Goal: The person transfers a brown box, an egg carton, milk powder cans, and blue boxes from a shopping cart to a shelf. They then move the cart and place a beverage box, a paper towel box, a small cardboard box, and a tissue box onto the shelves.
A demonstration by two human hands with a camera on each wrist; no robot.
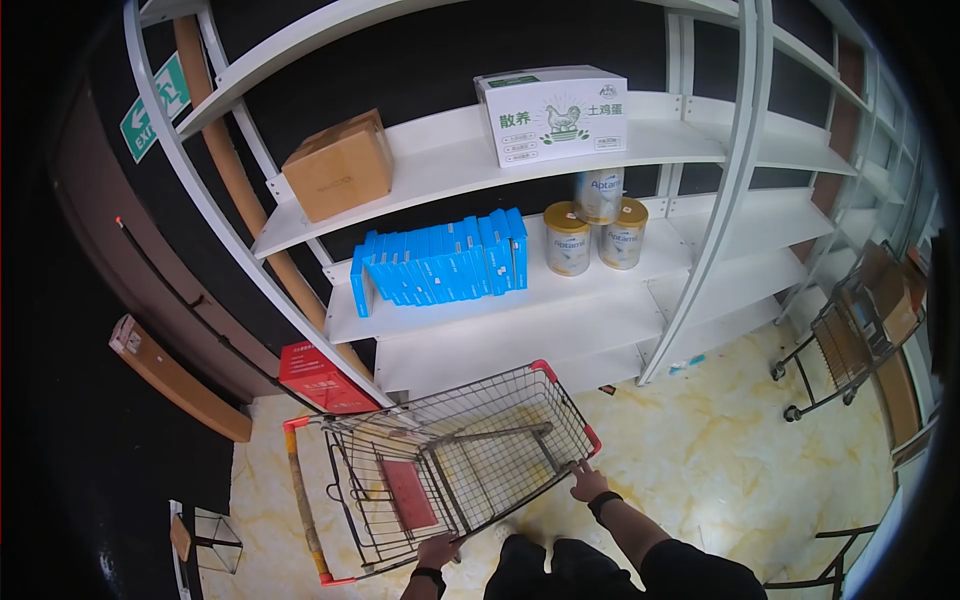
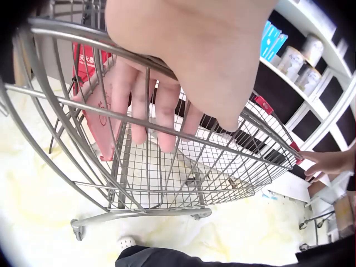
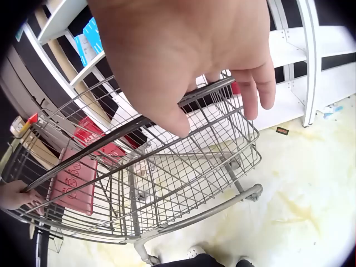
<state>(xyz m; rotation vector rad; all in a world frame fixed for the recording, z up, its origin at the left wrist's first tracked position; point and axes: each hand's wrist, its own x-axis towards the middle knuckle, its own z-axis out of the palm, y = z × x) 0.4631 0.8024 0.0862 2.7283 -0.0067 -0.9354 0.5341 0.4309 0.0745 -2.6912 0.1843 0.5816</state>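
Observation:
A wire shopping cart [image 1: 520, 503] with red corners stands in front of the shelves, its basket empty. My left hand [image 1: 437, 550] grips the near top rim toward the handle end. In the left wrist view, the left hand [image 2: 183, 61] has its fingers hanging inside the basket and its thumb outside. Near the far right corner, my right hand [image 1: 588, 483] holds the same rim. The right wrist view shows the right hand [image 3: 189, 55] over the dark rim [image 3: 89, 147], its thumb outside and some fingers hidden.
White shelves [image 1: 440, 170] behind the cart hold a brown box [image 1: 340, 172], a white carton [image 1: 560, 120], blue boxes [image 1: 440, 262] and several tins [image 1: 568, 245]. A red box [image 1: 322, 378] stands by the cart's left; another cart [image 1: 835, 345] is at the right.

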